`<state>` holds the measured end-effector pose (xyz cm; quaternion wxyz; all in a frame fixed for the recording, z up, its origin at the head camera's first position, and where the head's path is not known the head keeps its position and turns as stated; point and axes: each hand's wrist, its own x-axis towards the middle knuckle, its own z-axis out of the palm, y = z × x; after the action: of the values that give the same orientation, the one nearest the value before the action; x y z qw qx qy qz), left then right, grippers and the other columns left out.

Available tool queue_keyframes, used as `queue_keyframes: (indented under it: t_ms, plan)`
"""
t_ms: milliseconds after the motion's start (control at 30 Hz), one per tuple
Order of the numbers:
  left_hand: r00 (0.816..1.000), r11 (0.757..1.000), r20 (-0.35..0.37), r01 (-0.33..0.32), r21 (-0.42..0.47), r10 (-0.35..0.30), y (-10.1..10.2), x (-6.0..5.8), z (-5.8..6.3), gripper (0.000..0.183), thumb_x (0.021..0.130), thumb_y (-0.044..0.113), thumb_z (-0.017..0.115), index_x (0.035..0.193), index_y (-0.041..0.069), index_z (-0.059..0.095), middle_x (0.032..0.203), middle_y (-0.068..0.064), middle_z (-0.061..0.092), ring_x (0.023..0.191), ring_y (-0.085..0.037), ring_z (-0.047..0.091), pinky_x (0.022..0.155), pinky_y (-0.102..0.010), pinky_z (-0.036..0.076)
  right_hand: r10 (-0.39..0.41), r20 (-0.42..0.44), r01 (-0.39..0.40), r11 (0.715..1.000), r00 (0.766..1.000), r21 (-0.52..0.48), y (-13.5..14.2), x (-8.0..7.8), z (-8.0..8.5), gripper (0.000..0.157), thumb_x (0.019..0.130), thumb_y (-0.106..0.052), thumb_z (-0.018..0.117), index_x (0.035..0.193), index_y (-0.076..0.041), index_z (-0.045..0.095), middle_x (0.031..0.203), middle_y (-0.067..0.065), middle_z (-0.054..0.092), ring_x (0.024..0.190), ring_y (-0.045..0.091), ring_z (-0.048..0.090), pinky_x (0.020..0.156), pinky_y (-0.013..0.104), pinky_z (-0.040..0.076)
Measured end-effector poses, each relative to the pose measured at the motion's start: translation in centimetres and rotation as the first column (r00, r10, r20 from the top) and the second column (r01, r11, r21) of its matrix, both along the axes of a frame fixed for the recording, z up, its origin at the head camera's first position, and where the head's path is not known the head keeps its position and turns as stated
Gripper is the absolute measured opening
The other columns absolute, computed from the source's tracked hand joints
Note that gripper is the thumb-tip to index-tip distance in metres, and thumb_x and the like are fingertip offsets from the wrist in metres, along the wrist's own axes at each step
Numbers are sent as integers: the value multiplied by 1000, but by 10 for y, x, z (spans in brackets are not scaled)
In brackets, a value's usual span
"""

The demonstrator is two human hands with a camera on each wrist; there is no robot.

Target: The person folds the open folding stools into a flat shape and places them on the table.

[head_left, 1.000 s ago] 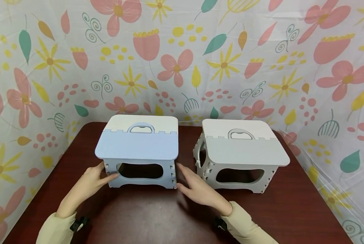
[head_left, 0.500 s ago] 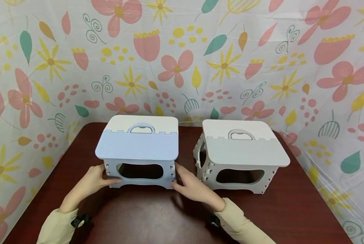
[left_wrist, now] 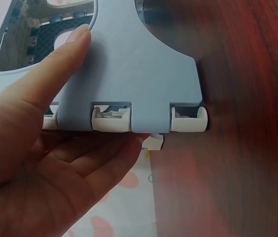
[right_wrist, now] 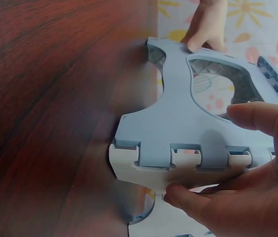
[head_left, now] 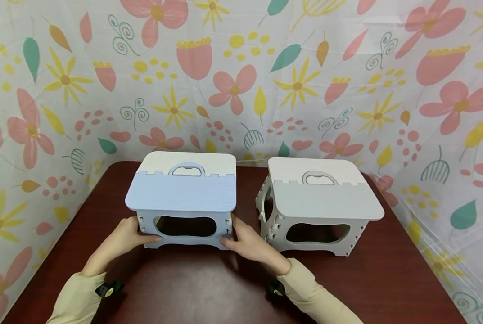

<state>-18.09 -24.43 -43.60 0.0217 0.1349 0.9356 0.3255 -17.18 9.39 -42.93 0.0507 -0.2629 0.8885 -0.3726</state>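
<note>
Stool (head_left: 180, 193), blue; between left grip (head_left: 121, 236) and right grip (head_left: 251, 242); touching both

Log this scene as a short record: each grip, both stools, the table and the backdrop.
Left grip: holds the blue-and-white stool at its left side
Right grip: holds that stool's right side
Blue-and-white stool: unfolded, top facing up
Grey-and-white stool: unfolded, standing apart to the right
Table: dark reddish-brown
Backdrop: white, floral print
</note>
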Motion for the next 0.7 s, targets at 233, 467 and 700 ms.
queue_keyframes:
  t_ms: [233, 467, 700]
  plan:
    - [1000, 1000, 1, 13, 14, -13, 0, -1, 0, 67, 66, 43, 78, 112, 1, 55, 87, -5, 66, 68, -9, 54, 58, -23, 44, 6, 3, -6, 1000, 1000, -5, -2, -4, -2, 59, 84, -25, 64, 133, -13, 35, 115, 0, 59, 103, 11, 54, 88, 31, 44]
    - [1000, 999, 4, 5, 46, -6, 0, -1, -1, 84, 67, 46, 77, 129, 4, 42, 113, -20, 61, 88, -20, 59, 65, -28, 47, -22, 112, 28, 999, 993, -45, -5, -8, -2, 69, 84, -34, 64, 141, -18, 28, 118, 0, 57, 81, 13, 64, 86, 29, 44]
    - [1000, 998, -24, 18, 59, -17, 1, -2, -2, 80, 62, 40, 82, 123, 2, 47, 107, -17, 63, 86, -19, 58, 64, -26, 46, -52, 147, 61, 997, 988, -57, -6, -10, -4, 77, 79, -40, 69, 140, -14, 31, 128, 2, 54, 113, 17, 53, 91, 36, 43]
